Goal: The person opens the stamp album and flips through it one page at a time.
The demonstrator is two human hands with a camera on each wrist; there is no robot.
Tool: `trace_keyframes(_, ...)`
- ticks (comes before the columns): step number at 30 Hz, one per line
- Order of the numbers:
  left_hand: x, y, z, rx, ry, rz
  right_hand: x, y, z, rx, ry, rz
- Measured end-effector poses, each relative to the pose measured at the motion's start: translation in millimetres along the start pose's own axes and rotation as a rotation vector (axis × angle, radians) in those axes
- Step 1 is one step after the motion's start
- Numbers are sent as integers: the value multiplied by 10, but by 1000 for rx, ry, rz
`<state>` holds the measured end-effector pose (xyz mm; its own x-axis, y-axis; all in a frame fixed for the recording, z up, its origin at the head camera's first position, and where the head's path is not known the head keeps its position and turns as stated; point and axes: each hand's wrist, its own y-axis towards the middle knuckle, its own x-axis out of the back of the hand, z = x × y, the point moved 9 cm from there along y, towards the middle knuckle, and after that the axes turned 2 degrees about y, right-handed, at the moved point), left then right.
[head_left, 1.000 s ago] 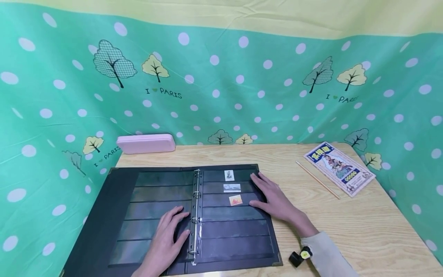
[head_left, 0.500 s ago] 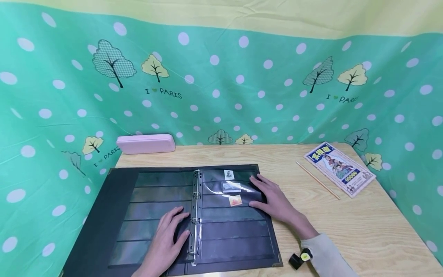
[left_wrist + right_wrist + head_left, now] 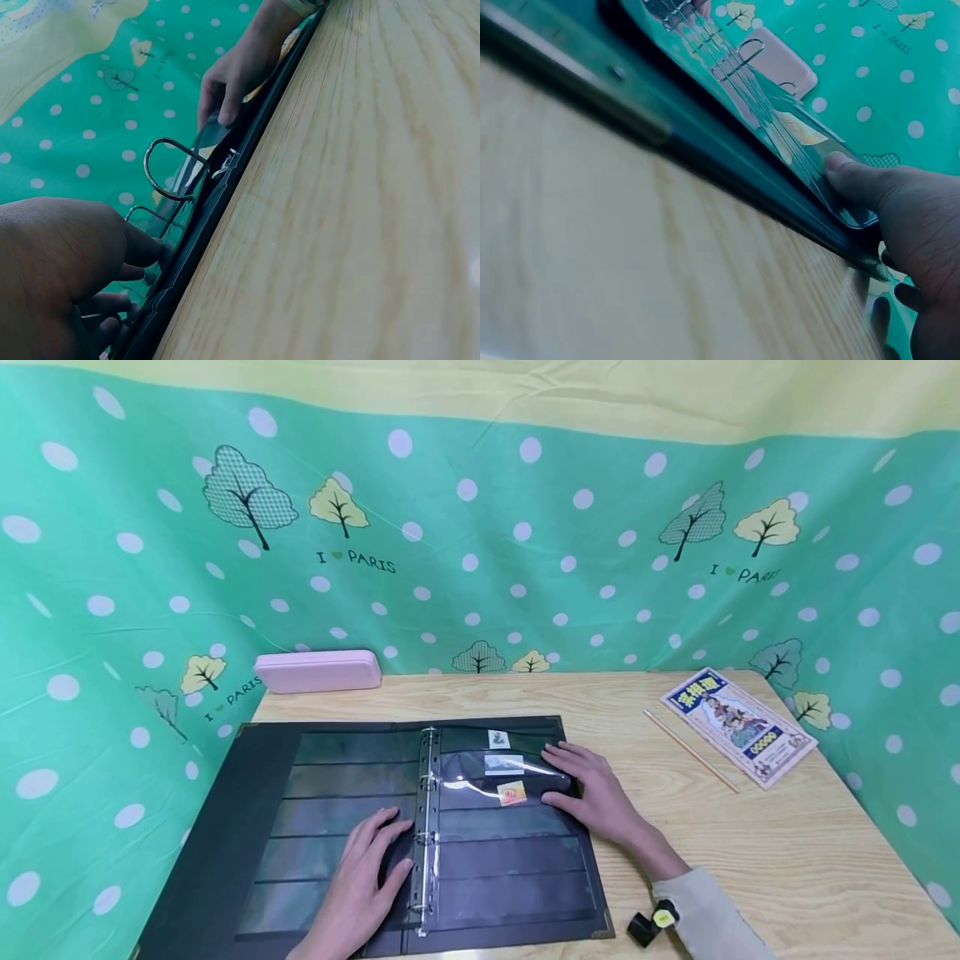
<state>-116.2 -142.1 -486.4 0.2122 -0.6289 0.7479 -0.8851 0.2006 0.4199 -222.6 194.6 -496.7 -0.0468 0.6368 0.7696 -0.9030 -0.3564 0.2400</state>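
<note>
A black ring-binder stamp album [image 3: 213,827] lies open on the table. Three stamps sit in the upper strips of its right page [image 3: 510,893]: a grey portrait stamp [image 3: 498,739], a wide pale stamp [image 3: 504,765] and an orange stamp [image 3: 512,793]. My left hand [image 3: 356,881] rests on the left page beside the metal rings [image 3: 169,169], fingers loosely bent. My right hand [image 3: 603,797] touches the right page's outer edge, fingertips and thumb spread on its surface. In the right wrist view, my thumb [image 3: 851,172] meets the clear page, which bows up from the cover.
A pink case [image 3: 318,672] stands at the back left of the wooden table [image 3: 757,860]. To the right lie a thin wooden stick [image 3: 690,750] and a printed booklet [image 3: 738,727]. A polka-dot curtain [image 3: 480,585] surrounds the table.
Bright reflections have appeared on the right page's upper strips and shifted downward near the stamps. Both hands stay almost in place.
</note>
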Motion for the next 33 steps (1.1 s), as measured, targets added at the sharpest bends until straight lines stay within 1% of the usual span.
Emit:
trace_keyframes(5,2,3,-1,3,0,2,38,-2,34,-3,32,-49)
trace_keyframes(11,5,-3,-2,2,0,0,49,-16,34,-34,77,-78)
trace_keyframes(22,-1,7,-9,-13,4,-1,30,-26,34,-68,83,-55)
trace_keyframes(28,-11,9,-4,-6,6,9,53,-13,40,-63,149,-73)
trace_keyframes(31,-15,8,-1,-4,8,16,97,-8,47,-43,193,-118)
trace_keyframes(33,-16,9,-3,-5,11,17,138,-4,49,-30,256,-160)
